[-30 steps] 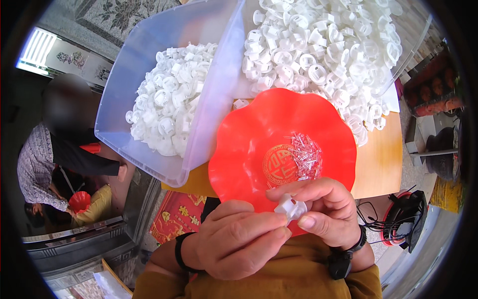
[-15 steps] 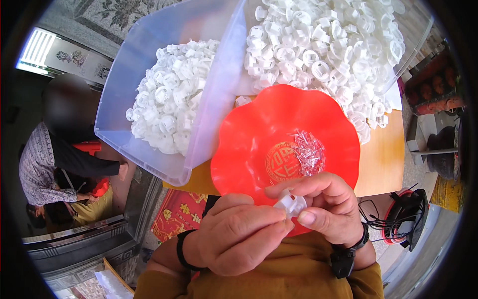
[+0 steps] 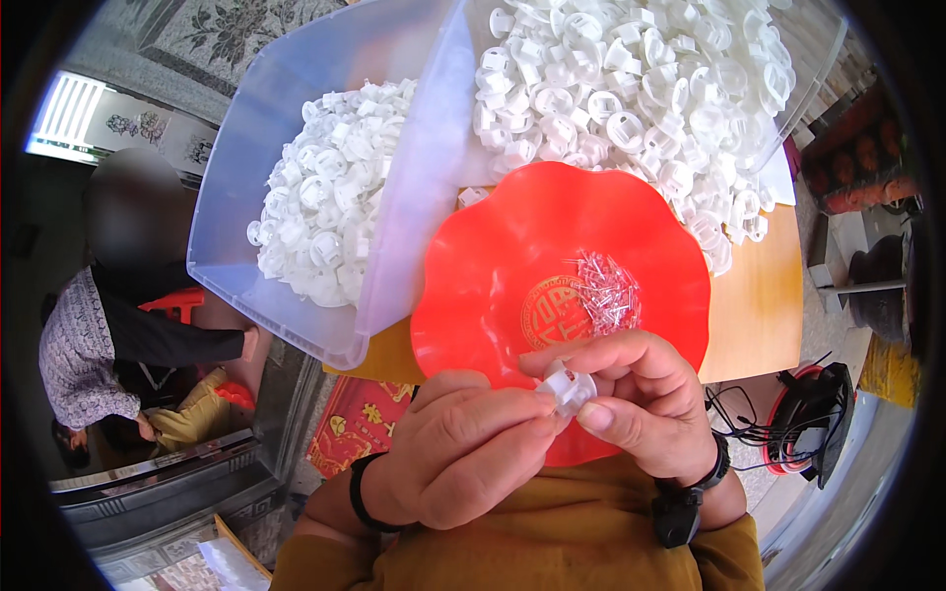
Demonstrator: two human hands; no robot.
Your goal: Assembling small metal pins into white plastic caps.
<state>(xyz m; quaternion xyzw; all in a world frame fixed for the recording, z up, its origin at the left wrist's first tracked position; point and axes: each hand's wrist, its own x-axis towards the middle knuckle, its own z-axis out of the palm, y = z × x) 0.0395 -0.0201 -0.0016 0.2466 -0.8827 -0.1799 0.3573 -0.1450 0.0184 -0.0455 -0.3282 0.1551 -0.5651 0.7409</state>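
Observation:
Above the near edge of a red scalloped plate (image 3: 473,256), a small white plastic part (image 3: 569,388) with a round clear rim is pinched between thumb and fingers of my right hand (image 3: 650,399). My left hand (image 3: 463,448) is closed, its thumb and fingertips pressed together right against the part's left side. Whatever those fingertips hold is hidden. Several thin clear pins with reddish glints (image 3: 608,293) lie in a pile on the plate, right of its gold emblem.
A translucent tub (image 3: 222,236) at the left holds many similar white parts (image 3: 330,197). A larger heap of them (image 3: 631,89) spreads at the back right over the wooden table (image 3: 759,315). Black cables (image 3: 744,419) lie at right. Another person (image 3: 84,345) sits at far left.
Both hands have shifted slightly left and up with the white part, which has turned a little between the fingers. At the left, the other person's arm and leg have moved.

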